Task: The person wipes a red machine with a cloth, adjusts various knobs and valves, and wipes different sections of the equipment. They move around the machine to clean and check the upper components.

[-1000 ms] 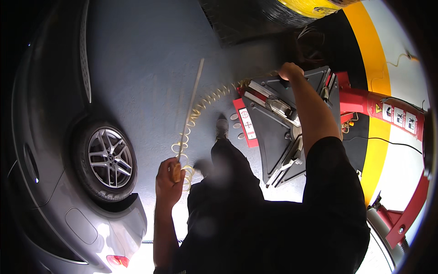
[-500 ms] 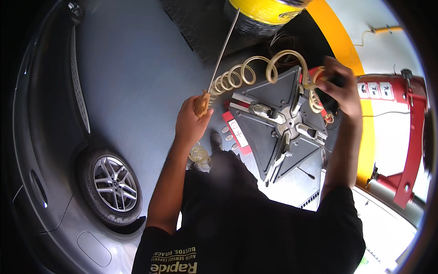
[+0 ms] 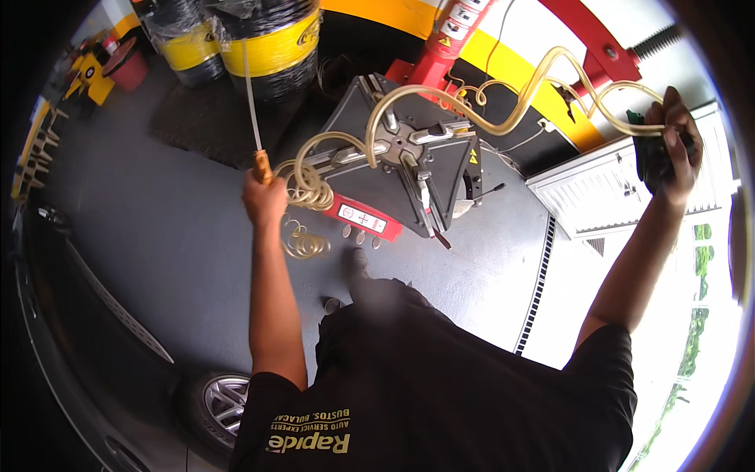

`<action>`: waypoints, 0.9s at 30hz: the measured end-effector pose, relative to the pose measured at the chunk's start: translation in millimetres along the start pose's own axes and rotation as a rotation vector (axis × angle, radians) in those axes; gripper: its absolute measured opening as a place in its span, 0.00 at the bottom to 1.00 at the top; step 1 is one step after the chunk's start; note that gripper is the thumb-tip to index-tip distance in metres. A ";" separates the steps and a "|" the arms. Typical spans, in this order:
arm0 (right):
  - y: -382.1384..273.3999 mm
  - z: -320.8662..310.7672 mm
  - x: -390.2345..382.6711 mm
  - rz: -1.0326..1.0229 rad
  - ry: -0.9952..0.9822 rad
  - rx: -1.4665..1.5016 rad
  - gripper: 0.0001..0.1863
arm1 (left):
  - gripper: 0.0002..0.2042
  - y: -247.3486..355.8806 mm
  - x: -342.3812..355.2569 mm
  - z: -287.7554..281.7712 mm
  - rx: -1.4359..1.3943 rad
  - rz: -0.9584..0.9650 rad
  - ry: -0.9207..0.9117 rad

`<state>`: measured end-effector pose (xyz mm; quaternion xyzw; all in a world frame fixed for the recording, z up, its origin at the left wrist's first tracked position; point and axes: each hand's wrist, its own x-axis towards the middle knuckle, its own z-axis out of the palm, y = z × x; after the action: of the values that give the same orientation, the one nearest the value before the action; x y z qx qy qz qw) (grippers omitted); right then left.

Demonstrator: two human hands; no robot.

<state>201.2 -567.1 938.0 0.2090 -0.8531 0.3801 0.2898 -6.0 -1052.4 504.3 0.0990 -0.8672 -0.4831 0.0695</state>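
Note:
My left hand is closed round the amber-brown handle of a long tool with a thin straight metal shaft pointing away from me. Out to the right, my raised right hand grips a black hand-held piece whose exact kind I cannot make out. A clear yellowish coiled air hose stretches from beside my left hand to my right hand, in loose loops over the tire changer. Tighter coils bunch next to my left wrist, and more hang below them.
Yellow-and-black wrapped drums stand at the far side. A red column and red arm rise behind the tire changer. White louvred cabinets are at right. A dark car with a silver wheel is at lower left.
My view has turned to the right. My right hand has moved outward, away from the tire changer, drawing the hose into longer loops. My left hand still holds the long-shafted tool.

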 end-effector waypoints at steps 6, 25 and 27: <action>25.9 -80.5 -78.8 0.252 -0.097 -0.567 0.15 | 0.19 108.3 -30.4 -182.8 -0.414 0.167 -0.101; 88.4 -253.9 -302.1 0.304 -0.113 -1.089 0.21 | 0.26 504.7 -392.0 -130.4 -0.219 0.795 -0.565; 96.9 -295.9 -328.5 0.357 -0.035 -1.098 0.21 | 0.27 510.0 -416.0 -95.3 -0.260 0.780 -0.614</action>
<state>489.2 -234.1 832.9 -0.1130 -0.9521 -0.0790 0.2729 365.1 -769.6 978.2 -0.3880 -0.7528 -0.5317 -0.0017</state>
